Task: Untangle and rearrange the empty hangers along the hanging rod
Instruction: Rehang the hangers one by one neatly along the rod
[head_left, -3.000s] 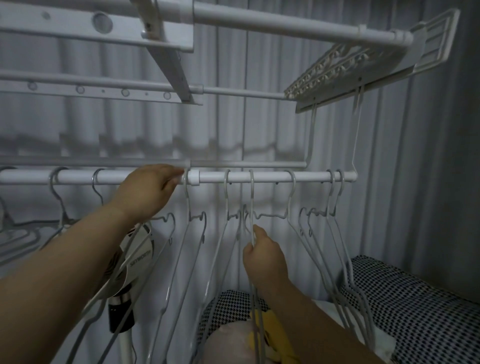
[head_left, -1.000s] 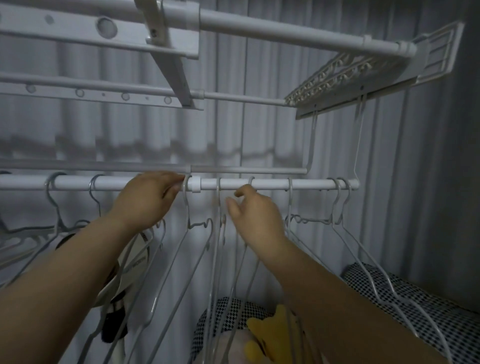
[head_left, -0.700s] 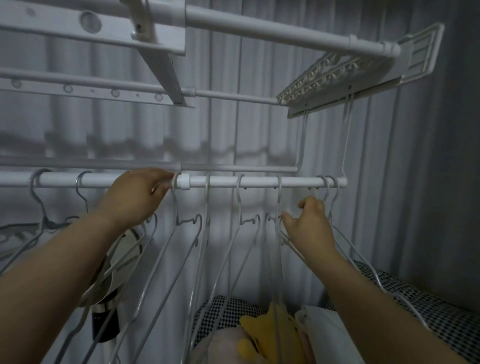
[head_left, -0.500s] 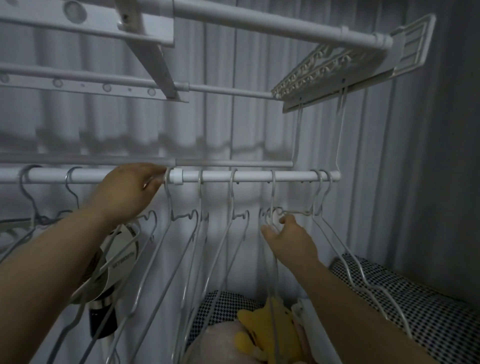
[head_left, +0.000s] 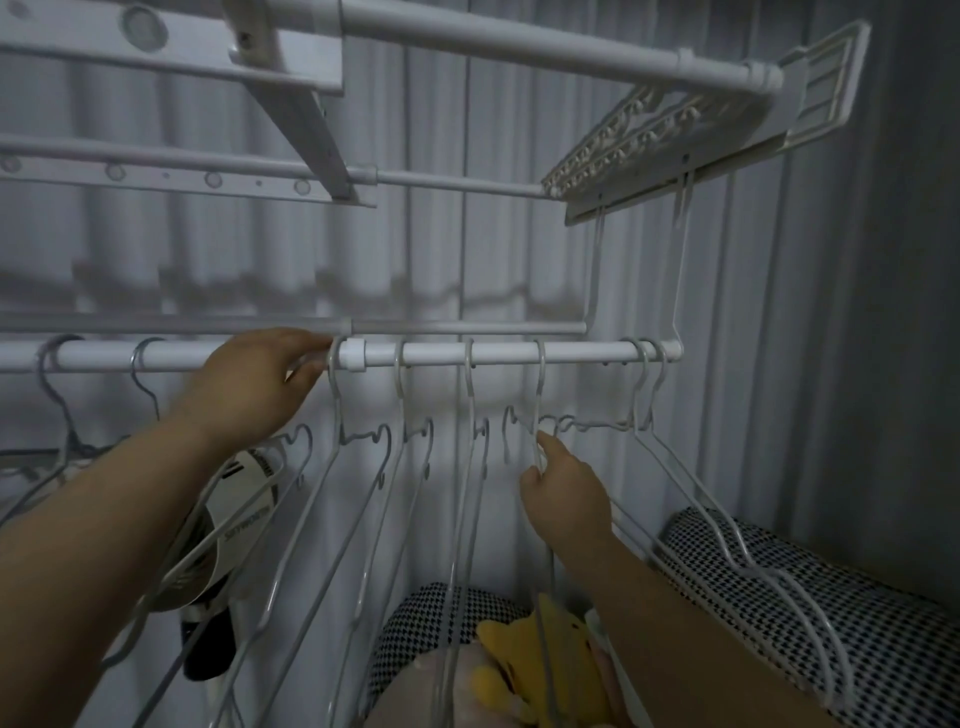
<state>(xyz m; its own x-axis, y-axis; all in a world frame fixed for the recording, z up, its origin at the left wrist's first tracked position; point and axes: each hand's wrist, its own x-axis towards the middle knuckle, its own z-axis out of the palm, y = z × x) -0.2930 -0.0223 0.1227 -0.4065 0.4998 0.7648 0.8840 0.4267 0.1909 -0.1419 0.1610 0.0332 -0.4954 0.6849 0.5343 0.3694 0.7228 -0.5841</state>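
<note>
Grey pleated curtain backed the white hanging rod (head_left: 509, 353). We found the left hand (head_left: 254, 384) closed over the rod, apparently to steady it. Below and rightward, the right hand (head_left: 566, 501) pinched one white wire hanger (head_left: 540, 415) at its neck, seemingly to free it. Lower hanger ends were cut off; neighbouring wires overlapped indistinctly.

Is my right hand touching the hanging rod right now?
Apart. The head view shows the right hand well below the hanging rod, fingers closed on a white hanger's neck.
</note>
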